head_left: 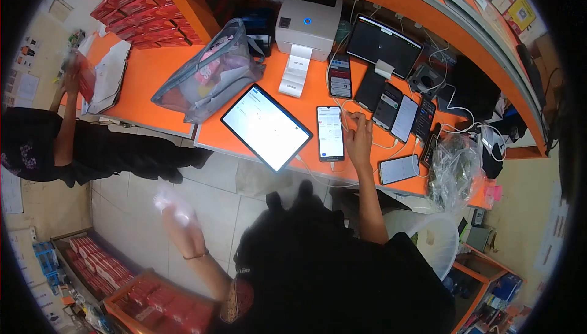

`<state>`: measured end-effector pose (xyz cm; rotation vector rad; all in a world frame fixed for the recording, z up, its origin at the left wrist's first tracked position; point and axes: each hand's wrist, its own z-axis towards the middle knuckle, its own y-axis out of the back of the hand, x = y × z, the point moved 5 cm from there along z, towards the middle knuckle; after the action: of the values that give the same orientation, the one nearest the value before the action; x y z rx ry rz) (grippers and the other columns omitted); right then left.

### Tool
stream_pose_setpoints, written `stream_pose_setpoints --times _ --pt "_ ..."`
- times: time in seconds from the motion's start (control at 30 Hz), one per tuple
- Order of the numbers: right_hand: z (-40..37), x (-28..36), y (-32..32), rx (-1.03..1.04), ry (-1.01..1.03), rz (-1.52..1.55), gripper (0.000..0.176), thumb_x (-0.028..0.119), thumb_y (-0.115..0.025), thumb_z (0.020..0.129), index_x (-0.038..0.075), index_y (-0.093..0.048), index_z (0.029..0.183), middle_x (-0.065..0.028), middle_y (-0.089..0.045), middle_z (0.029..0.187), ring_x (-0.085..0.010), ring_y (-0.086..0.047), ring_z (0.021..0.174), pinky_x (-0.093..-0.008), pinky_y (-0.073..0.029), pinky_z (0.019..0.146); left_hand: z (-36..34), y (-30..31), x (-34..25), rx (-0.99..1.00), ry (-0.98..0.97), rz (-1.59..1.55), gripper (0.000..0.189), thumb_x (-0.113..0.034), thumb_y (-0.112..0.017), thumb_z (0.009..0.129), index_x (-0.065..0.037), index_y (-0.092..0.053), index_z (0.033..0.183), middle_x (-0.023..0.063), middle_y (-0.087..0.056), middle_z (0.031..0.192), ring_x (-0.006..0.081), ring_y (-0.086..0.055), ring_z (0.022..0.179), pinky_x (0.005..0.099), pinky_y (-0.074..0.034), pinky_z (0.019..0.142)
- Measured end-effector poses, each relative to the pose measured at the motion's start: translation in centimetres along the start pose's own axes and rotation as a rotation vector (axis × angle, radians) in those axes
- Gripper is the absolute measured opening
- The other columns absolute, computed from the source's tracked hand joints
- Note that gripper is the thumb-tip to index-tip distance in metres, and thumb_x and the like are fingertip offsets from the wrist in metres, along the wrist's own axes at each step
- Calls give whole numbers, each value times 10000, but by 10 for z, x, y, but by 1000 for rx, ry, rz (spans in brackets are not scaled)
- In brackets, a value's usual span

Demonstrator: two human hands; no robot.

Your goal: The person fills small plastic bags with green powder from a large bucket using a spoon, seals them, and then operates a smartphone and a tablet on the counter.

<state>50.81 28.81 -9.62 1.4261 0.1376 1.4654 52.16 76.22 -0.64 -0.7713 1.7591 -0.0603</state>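
My left hand (183,236) is out over the floor at the lower left, its fingers wrapped round a crumpled clear plastic bag (174,204). On the orange desk, my right hand (359,137) rests with fingers apart beside a phone with a lit screen (331,132), close to its right edge. A large tablet (267,127) with a bright, mostly white screen lies left of that phone. Above the phone is another one with a dark red screen (340,77). Several phones, one of them lit (404,118), lie to the right of my right hand.
A label printer (309,21) with a paper strip hanging out stands at the back, beside a grey zip bag (214,74). Cables cross the desk near crumpled plastic (455,172). At the far left stands another person (36,144). A white bin (437,242) is at lower right.
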Motion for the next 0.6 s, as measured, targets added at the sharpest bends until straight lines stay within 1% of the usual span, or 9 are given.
stream_pose_setpoints --times 0.1,0.23,0.37,0.43,0.6 --pt "-4 -9 -1 -1 -9 7 428 -109 -542 768 52 -475 1159 -140 -633 1115 -345 -523 1074 -469 -413 910 -6 -7 -2 6 1 -33 132 -126 -543 926 -72 -539 1046 11 -514 983 127 -494 935 287 -420 827" --pt "-12 -18 -3 14 -4 6 438 -107 -532 758 45 -477 1165 -133 -636 1122 -343 -518 1073 -462 -402 926 -4 -3 -1 24 -7 -32 137 -138 -551 925 -73 -542 1046 11 -521 991 128 -496 941 285 -420 830" --pt "-18 -25 -5 36 -37 -35 442 -112 -524 748 37 -478 1162 -129 -640 1138 -340 -515 1069 -462 -403 931 -7 -3 -3 -19 15 6 150 -150 -559 919 -74 -543 1047 9 -525 998 127 -495 946 286 -418 829" --pt "-21 -25 -5 10 -8 -16 441 -114 -523 744 34 -480 1158 -124 -640 1144 -340 -513 1065 -464 -404 932 -8 -2 -2 -22 21 0 149 -153 -559 917 -75 -544 1043 9 -525 998 126 -493 945 286 -417 827" --pt "-23 -22 -4 22 -10 -20 442 -120 -518 737 28 -484 1153 -108 -643 1145 -339 -516 1057 -452 -411 930 -7 1 -3 -17 11 4 136 -141 -556 909 -76 -547 1028 9 -520 991 126 -489 935 287 -417 820"
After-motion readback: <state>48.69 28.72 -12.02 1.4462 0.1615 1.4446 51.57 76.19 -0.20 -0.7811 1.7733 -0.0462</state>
